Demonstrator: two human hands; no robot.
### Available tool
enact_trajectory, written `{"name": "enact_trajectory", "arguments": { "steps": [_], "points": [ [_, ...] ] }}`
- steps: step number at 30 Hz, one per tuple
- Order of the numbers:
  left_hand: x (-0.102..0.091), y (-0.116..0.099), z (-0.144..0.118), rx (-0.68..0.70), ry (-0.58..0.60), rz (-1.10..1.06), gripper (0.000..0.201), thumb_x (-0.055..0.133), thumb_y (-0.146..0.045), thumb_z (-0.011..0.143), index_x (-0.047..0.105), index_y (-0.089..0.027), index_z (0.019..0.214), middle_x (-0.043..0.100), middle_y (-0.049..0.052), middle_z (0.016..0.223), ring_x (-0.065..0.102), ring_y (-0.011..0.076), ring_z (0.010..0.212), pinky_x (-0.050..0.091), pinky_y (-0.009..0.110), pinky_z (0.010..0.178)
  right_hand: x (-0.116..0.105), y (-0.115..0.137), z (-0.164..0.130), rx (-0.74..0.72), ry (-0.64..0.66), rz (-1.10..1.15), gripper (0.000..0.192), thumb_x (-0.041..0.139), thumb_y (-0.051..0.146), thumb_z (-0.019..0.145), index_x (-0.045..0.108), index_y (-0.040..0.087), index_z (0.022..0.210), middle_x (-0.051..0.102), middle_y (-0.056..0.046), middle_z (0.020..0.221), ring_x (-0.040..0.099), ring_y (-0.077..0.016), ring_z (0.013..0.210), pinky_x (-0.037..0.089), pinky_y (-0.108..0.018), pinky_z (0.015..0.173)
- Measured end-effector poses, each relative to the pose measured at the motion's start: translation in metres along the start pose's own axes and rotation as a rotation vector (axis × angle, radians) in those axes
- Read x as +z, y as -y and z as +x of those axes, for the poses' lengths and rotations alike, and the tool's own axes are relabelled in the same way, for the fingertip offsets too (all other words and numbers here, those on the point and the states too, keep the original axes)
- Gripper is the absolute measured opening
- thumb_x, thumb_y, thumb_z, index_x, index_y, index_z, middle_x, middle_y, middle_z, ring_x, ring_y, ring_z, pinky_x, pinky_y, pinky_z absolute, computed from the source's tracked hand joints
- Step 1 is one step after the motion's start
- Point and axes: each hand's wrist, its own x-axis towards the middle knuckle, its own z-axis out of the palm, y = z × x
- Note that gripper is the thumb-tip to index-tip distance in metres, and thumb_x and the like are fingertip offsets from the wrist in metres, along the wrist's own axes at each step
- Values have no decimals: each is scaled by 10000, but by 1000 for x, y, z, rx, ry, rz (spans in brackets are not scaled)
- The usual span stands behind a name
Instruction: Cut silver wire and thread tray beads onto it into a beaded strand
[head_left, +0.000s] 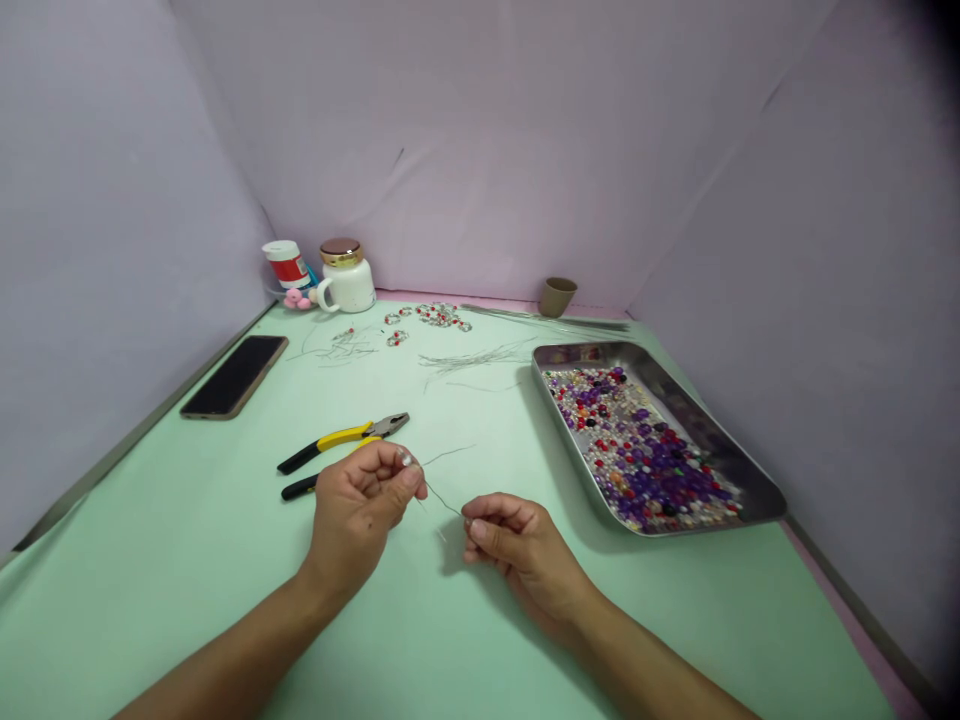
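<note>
1. Silvery metal forms the tray [705, 425], the landmark here; it holds mixed beads [660, 470], many of them purple, red or pearly.
2. Beyond the tray's far end stand a brown cup [558, 299] and, passing in front of it, long straight wires [555, 320].
3. Left of the tray's far end lies a bundle of fine wires [476, 357]; farther off on that side are red-dotted beaded rings [439, 316] and loose wire pieces [341, 347].
4. Well left of the tray are a phone [236, 377], a lidded white mug [352, 287] and a red-and-white container [287, 265].
5. Also left of the tray, pliers [345, 437] lie with the left hand [360, 510] covering part of them.
6. The thin wire [442, 497] is left of the tray's near part, spanning the gap between both hands.
7. The left thumb and forefinger pinch it, beside a small shiny piece too blurred to name; the right hand [529, 550] grips its other stretch between thumb and forefinger, nearer the tray.
</note>
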Motion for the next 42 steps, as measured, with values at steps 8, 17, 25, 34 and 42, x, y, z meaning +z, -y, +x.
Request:
{"name": "enact_trajectory", "arguments": {
  "steps": [8, 17, 25, 34, 42],
  "points": [
    [1, -4, -2, 15, -23, 59, 80, 591, -217, 695, 536, -181, 649, 564, -25, 531, 303, 35, 370, 231, 180, 351, 1, 0, 0, -12, -4, -47, 255, 787, 262, 476, 667, 144, 668, 579, 22, 528, 543, -89, 493, 464, -244, 549],
    [6, -11, -2, 36, -61, 183, 89, 618, -190, 652, 546, -168, 604, 574, -15, 507, 378, 51, 384, 278, 174, 368, 6, 2, -1, -140, -90, -321, 177, 730, 278, 532, 662, 153, 636, 599, 9, 514, 537, -105, 489, 449, -243, 531],
    [6, 12, 15, -540, -12, -371, 149, 586, -142, 675, 460, -140, 596, 528, -27, 533, 229, -14, 305, 131, 120, 284, 4, 0, -9, -276, -17, -439, 270, 697, 230, 590, 656, 171, 851, 663, -46, 732, 583, -144, 646, 483, -276, 631],
    [6, 15, 12, -840, 88, -521, 141, 522, -79, 673, 453, -120, 558, 467, -28, 505, 203, -24, 300, 128, 106, 264, -6, 4, -17, -965, -44, -993, 262, 575, 90, 689, 572, 193, 930, 580, -33, 781, 505, -102, 569, 427, -218, 462],
    [11, 17, 3, -810, 124, -432, 168, 572, -80, 642, 462, -113, 520, 480, -24, 495, 197, -26, 309, 108, 119, 282, -11, 19, -19, -1209, -207, -1264, 265, 607, 93, 668, 579, 185, 915, 606, -63, 816, 553, -174, 736, 465, -308, 643]
  ]
}}
